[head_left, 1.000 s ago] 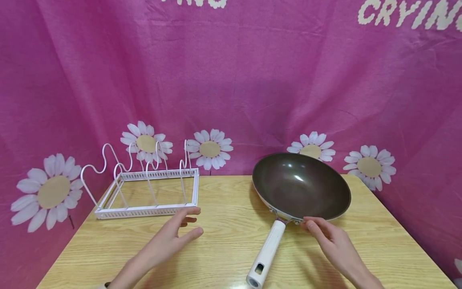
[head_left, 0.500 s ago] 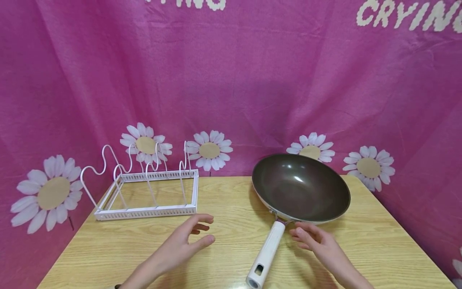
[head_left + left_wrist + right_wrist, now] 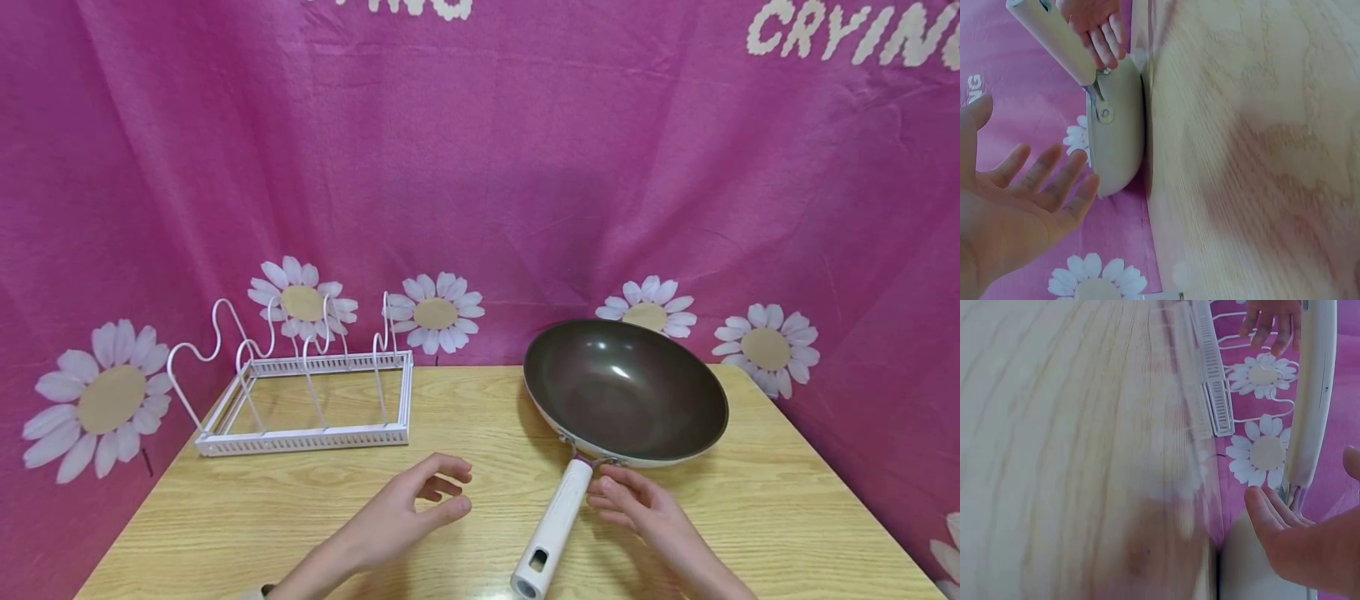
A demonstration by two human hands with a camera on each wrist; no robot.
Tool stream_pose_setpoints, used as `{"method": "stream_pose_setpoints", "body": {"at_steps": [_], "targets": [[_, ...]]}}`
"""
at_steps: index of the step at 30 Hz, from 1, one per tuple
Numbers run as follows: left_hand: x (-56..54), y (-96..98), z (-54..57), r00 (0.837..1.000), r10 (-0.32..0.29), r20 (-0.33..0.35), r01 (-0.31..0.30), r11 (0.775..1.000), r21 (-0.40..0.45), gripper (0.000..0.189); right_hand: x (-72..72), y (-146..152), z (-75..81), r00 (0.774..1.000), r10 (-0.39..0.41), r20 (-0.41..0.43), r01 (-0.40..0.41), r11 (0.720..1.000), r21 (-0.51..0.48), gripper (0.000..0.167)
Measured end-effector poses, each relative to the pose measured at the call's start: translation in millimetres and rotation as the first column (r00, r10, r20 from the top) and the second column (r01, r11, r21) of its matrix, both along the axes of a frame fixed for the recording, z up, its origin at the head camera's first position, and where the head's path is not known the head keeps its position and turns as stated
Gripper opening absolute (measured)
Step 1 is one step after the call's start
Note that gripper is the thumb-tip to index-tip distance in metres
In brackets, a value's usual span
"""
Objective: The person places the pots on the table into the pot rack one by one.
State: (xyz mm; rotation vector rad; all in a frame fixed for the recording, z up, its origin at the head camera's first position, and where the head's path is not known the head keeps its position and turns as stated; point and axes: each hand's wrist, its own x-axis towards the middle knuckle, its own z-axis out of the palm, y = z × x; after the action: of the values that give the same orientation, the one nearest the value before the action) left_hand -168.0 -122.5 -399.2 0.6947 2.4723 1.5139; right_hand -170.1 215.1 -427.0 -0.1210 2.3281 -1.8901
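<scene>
A frying pan (image 3: 626,392) with a dark brown inside sits at the back right of the table, its cream handle (image 3: 555,525) pointing toward me. Just right of where the handle joins the pan is my right hand (image 3: 648,512), fingers loosely bent and holding nothing. In the right wrist view, the right hand's fingertips (image 3: 1260,503) come close to the handle's base. My left hand (image 3: 408,512) hovers left of the handle with thumb and fingers spread apart. In the left wrist view, the pan's pale outer side (image 3: 1119,137) shows beyond the spread left fingers (image 3: 1054,181).
A white wire rack (image 3: 303,437) with several curved dividers stands at the back left of the wooden table (image 3: 465,417). Behind everything hangs a magenta cloth (image 3: 480,167) printed with daisies and white letters.
My right hand has left the pan's rim and slid left and slightly toward me, nearer the handle. The left hand has moved right and toward me. Pan and rack stay put.
</scene>
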Motion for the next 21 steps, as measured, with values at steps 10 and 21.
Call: {"method": "stream_pose_setpoints", "body": {"at_steps": [10, 21], "targets": [[3.2, 15.0, -4.0, 0.996, -0.072, 0.059, 0.07, 0.997, 0.029, 0.029, 0.3, -4.6, -3.4, 0.996, 0.061, 0.063, -0.053, 0.991, -0.124, 0.066], [6.3, 28.6, -8.2, 0.988, -0.125, 0.095, 0.117, 0.989, 0.093, 0.031, -1.6, -15.6, -6.4, 0.972, 0.138, 0.189, -0.077, 0.952, -0.297, 0.076]]}}
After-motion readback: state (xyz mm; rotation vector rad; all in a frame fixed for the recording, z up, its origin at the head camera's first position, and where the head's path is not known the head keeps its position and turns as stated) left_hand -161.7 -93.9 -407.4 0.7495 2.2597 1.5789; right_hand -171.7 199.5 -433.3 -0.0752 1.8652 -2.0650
